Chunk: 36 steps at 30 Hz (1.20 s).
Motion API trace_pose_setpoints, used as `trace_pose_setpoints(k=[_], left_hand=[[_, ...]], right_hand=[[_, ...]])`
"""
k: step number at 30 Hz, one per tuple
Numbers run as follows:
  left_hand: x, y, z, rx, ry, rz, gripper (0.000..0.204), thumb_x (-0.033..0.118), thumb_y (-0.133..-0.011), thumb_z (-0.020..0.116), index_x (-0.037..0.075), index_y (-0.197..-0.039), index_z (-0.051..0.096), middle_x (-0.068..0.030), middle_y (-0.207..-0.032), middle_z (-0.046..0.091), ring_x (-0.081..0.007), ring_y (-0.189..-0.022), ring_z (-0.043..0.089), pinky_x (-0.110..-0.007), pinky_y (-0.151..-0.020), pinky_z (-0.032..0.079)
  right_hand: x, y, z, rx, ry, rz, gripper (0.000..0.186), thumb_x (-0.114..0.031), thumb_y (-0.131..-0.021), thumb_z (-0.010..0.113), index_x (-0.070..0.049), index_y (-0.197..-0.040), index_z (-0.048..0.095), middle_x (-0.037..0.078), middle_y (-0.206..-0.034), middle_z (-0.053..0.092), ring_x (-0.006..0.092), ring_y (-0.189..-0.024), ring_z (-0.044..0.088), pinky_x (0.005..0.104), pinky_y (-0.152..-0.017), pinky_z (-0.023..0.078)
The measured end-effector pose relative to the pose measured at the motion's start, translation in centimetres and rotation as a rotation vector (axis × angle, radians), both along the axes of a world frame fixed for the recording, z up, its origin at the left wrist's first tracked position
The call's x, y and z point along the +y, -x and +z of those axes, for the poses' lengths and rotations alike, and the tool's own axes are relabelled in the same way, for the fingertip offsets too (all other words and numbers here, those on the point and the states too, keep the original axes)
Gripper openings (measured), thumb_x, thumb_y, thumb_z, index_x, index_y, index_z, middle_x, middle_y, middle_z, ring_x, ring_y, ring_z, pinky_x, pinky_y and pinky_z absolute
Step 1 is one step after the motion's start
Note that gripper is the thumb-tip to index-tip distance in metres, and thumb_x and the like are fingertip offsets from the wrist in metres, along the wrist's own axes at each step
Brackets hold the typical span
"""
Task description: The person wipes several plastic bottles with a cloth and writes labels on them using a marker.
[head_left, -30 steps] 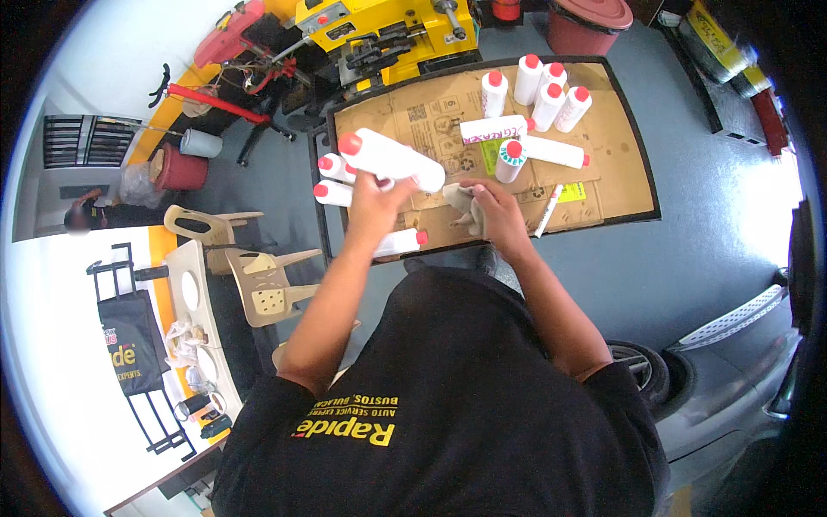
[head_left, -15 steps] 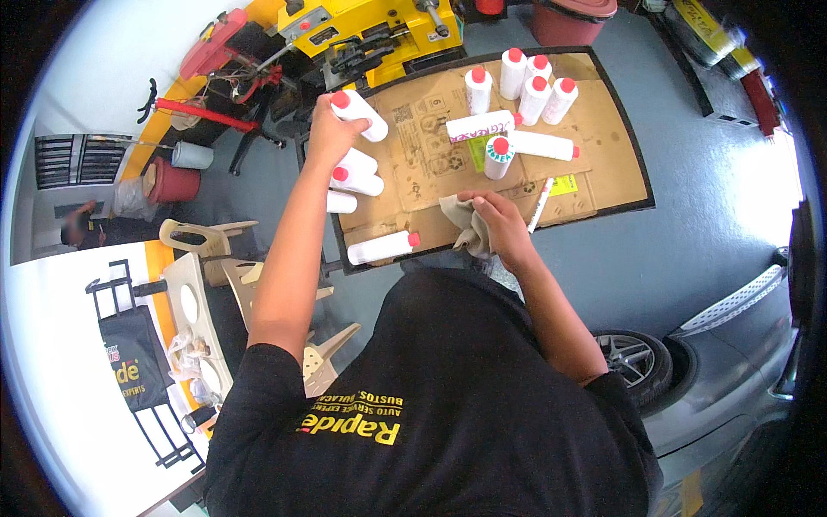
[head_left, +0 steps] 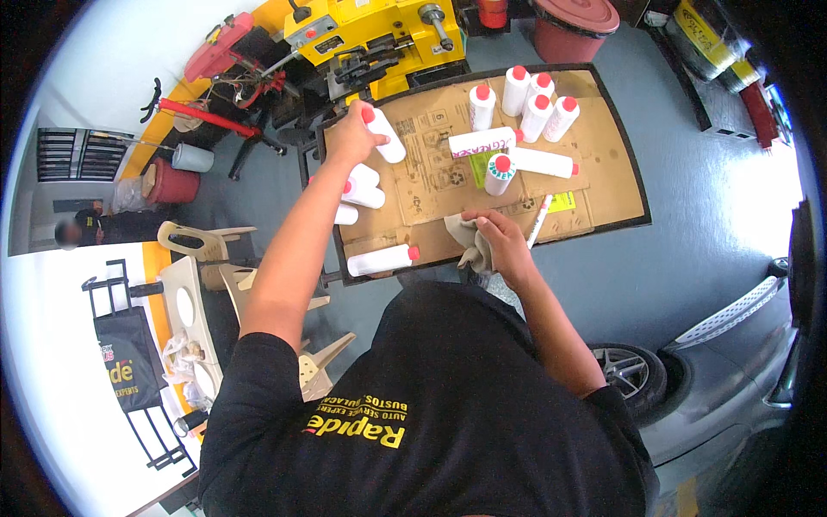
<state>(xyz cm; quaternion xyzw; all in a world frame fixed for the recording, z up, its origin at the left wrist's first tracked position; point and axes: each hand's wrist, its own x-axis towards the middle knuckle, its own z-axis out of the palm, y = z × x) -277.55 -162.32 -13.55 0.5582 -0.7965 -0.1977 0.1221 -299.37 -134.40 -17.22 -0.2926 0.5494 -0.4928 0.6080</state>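
My left hand [head_left: 350, 142] is closed around a white bottle with a red cap [head_left: 390, 144], tilted over the far left of the cardboard-covered table. Below that hand, more white bottles [head_left: 366, 194] lie at the left edge, partly hidden by my forearm. Pinched in my right hand [head_left: 506, 248] is a crumpled grey cloth [head_left: 469, 241], at the table's near edge. Just right of it lies a white marker pen [head_left: 540, 221]. One bottle with green lettering [head_left: 498, 179] stands mid-table, beside a lying bottle with purple lettering [head_left: 478, 144] and another lying bottle [head_left: 544, 163].
Several red-capped bottles [head_left: 536, 119] stand at the far right of the cardboard [head_left: 422, 194]; a single bottle [head_left: 377, 261] lies at the near left corner. Behind the table is a yellow machine [head_left: 379, 43]. Plastic chairs [head_left: 194, 241] are on the left, a grey car [head_left: 732, 362] on the right.
My left hand has shifted the held bottle a little to the right over the table. My right hand still holds the cloth near the same place. The whole view has tilted slightly.
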Motion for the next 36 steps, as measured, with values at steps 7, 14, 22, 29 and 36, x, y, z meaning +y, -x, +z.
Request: trace_pose_setpoints(k=[7,14,22,29,36], left_hand=[[1.4,1.3,-1.6,-0.099,0.015,-0.052,0.069,0.013,-0.064,0.091,0.007,-0.116,0.046,-0.0176,-0.106,0.067,-0.0398,-0.103,0.066,-0.047,-0.085,0.051],[1.0,1.4,-0.7,-0.179,-0.002,-0.072,0.084,0.03,-0.068,0.089,0.007,-0.138,0.047,-0.0197,-0.124,0.063,-0.0358,-0.117,0.062,-0.043,-0.101,0.048],[-2.9,12.7,5.5,0.067,0.304,-0.433,0.057,0.028,-0.083,0.075,0.007,-0.132,0.056,-0.0211,-0.127,0.062,-0.038,-0.119,0.06,-0.044,-0.103,0.047],[-4.8,27.9,1.4,-0.385,0.278,-0.659,0.054,0.017,-0.08,0.074,0.01,-0.131,0.058,-0.0183,-0.132,0.062,-0.0368,-0.12,0.06,-0.044,-0.102,0.049],[-7.2,26.6,1.0,-0.314,0.031,-0.582,0.054,0.023,-0.07,0.084,0.007,-0.116,0.061,-0.0198,-0.109,0.07,-0.0356,-0.104,0.067,-0.042,-0.093,0.053]], right_hand=[[0.2,0.5,0.3,0.0,-0.054,0.07,0.031,-0.022,-0.105,0.049,-0.001,-0.119,0.067,0.005,-0.104,0.066,0.0112,-0.089,0.058,0.0265,-0.081,0.049],[1.1,1.1,1.1,0.042,0.034,0.021,0.029,-0.021,-0.106,0.047,-0.004,-0.119,0.067,0.004,-0.102,0.064,0.0103,-0.087,0.058,0.0265,-0.081,0.049],[3.7,2.7,2.2,-0.104,0.054,0.011,0.028,-0.021,-0.106,0.049,-0.004,-0.118,0.067,0.001,-0.098,0.066,0.0093,-0.087,0.056,0.0266,-0.08,0.049],[7.2,5.0,4.1,-0.114,0.081,-0.042,0.028,-0.02,-0.106,0.05,-0.002,-0.122,0.065,0.003,-0.111,0.066,0.0117,-0.1,0.058,0.0288,-0.09,0.047],[11.0,7.1,4.9,-0.278,0.134,-0.307,0.035,-0.02,-0.105,0.053,-0.002,-0.134,0.055,0.007,-0.115,0.065,0.0144,-0.106,0.06,0.0301,-0.093,0.049]])
